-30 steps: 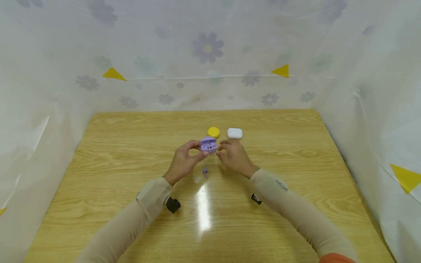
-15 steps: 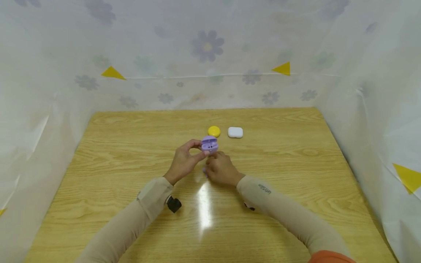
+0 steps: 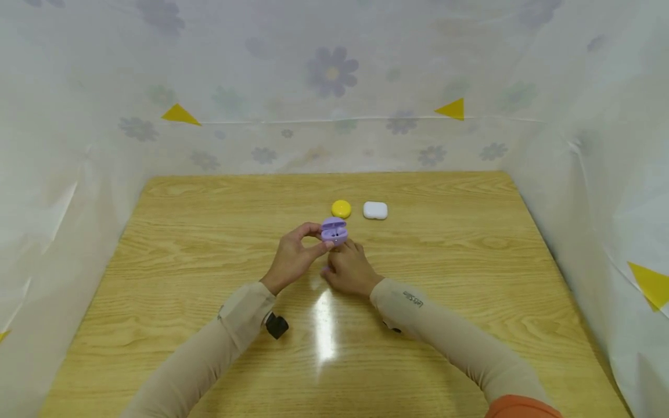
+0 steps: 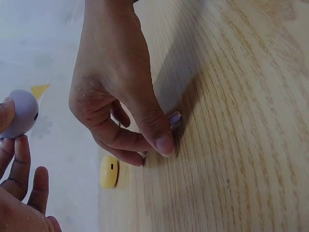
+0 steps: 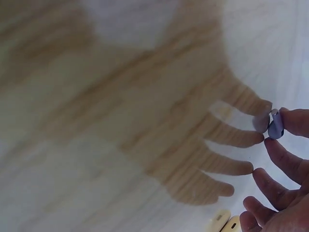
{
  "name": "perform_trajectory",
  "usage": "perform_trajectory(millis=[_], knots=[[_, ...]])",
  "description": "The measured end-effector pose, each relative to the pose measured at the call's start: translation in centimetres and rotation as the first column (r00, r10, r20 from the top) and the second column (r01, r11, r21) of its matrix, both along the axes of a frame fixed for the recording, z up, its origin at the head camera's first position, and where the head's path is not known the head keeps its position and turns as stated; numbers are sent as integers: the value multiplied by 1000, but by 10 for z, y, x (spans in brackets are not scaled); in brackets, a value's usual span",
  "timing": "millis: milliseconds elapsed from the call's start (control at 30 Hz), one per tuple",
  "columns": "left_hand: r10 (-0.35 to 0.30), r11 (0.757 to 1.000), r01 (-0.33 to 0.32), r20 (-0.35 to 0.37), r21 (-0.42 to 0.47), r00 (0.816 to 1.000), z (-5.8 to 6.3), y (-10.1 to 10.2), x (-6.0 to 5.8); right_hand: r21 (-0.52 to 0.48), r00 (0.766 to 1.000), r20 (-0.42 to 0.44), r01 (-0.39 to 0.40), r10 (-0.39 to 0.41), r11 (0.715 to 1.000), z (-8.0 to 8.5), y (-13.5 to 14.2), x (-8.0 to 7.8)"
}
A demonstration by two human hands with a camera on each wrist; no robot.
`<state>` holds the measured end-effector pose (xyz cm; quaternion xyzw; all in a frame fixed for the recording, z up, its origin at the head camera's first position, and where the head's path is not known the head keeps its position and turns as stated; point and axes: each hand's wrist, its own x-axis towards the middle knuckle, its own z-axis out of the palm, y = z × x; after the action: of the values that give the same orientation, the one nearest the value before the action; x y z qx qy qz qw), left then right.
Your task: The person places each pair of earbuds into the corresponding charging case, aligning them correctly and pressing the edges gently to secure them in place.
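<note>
My left hand (image 3: 292,255) grips a purple earbud case (image 3: 334,232) by its side, thumb in front and fingers behind. The case is held above the table with its lid up; small dark spots show inside it, too small to make out. Just below and right of the case, my right hand (image 3: 351,270) reaches down to the tabletop. Its thumb and forefinger pinch a purple earbud (image 5: 276,126) at the table surface. In the left wrist view only the earbud's stem (image 4: 174,118) sticks out past the thumb.
A round yellow case (image 3: 341,209) lies behind the purple one. To its right is a white rounded case (image 3: 375,210). The glossy wooden table (image 3: 209,215) mirrors the hand, and flower-patterned sheeting (image 3: 334,145) encloses its back and sides.
From beside the case, my right hand has moved down and left to the earbud on the table, and its fingers have closed on it. The left hand and the case have hardly moved.
</note>
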<state>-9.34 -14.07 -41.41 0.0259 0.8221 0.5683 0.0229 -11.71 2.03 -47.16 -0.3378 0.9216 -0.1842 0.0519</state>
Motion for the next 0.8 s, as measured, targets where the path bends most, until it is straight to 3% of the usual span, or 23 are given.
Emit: perform_trajectory(millis=[233,400,633,800], knots=[[-7,1000,7,-8,-3,1000,0,1,0,-1,1000,-1,28,-28,1000,4,3,-1],[-5,1000,5,-3,-5,1000,1,1,0,-154,992,-70,90,-101,984,17,15,-7],[-18,1000,17,-43,-25,999,1,-1,0,-438,948,-194,148,-254,887,42,37,-27],[-20,1000,19,-51,-20,999,0,-2,1,-563,933,-217,120,-286,818,63,43,-34]])
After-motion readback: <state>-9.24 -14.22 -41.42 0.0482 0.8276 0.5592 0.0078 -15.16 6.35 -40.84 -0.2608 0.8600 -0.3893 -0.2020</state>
